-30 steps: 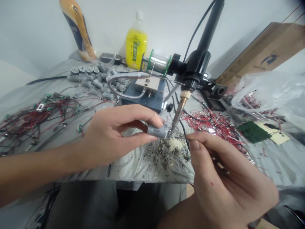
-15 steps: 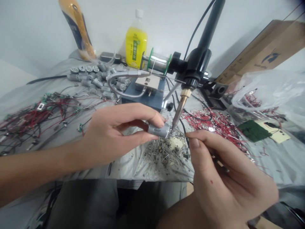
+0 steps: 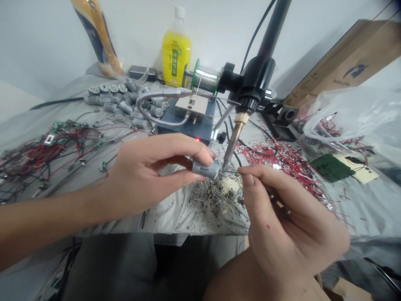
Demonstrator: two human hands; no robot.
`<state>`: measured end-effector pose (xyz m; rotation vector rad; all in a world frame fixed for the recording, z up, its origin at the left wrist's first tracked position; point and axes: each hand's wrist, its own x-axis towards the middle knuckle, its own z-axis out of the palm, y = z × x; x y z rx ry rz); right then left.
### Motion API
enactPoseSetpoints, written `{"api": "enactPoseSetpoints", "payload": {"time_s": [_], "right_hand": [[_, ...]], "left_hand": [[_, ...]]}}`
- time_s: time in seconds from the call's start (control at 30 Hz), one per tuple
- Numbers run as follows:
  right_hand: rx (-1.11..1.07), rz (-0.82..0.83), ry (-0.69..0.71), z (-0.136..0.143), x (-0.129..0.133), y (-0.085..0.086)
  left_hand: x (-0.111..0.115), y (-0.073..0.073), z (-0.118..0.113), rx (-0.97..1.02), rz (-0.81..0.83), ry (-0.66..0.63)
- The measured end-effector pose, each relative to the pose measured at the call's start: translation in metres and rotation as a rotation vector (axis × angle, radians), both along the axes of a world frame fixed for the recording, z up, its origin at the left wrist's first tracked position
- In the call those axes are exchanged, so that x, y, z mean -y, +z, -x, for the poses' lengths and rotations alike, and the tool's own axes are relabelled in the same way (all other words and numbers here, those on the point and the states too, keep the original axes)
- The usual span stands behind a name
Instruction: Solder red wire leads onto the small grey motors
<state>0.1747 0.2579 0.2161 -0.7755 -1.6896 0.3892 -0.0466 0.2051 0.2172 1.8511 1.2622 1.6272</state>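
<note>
My left hand point(image 3: 150, 171) grips a small grey cylindrical motor point(image 3: 205, 168) between thumb and fingers, its end cap facing right. Against or very near that end cap is the tip of a soldering iron point(image 3: 232, 144), which points downward in its stand. Thumb and forefinger of my right hand point(image 3: 282, 209) pinch a thin dark wire point(image 3: 232, 171) that runs left toward the motor's end. Whether the wire touches the motor is too small to tell. Small pieces show between the curled fingers of my right hand, mostly hidden.
Behind stands a solder feeder point(image 3: 188, 113) with a solder spool point(image 3: 208, 79). Several motors point(image 3: 122, 102) lie back left, near tangled wired boards point(image 3: 59, 146). Red wires point(image 3: 282, 167) and a plastic bag point(image 3: 351, 113) are at right. Solder debris point(image 3: 216, 198) lies below my hands.
My right hand has shifted slightly left, closer to the motor. A red light now shows on the feeder's base. The whole view has moved a little; the motor stays at the iron's tip.
</note>
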Motion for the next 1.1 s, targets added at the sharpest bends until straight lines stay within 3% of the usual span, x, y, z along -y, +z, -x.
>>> {"api": "enactPoseSetpoints", "payload": {"time_s": [0.73, 1.1], "right_hand": [[-0.002, -0.014, 0.040, 0.0018, -0.0014, -0.0003], [-0.008, -0.006, -0.025, 0.0015, 0.0005, -0.0010]], "left_hand": [[-0.0032, 0.0019, 0.0037, -0.034, -0.023, -0.018], [-0.0015, 0.0045, 0.0003, -0.021, -0.015, 0.012]]}}
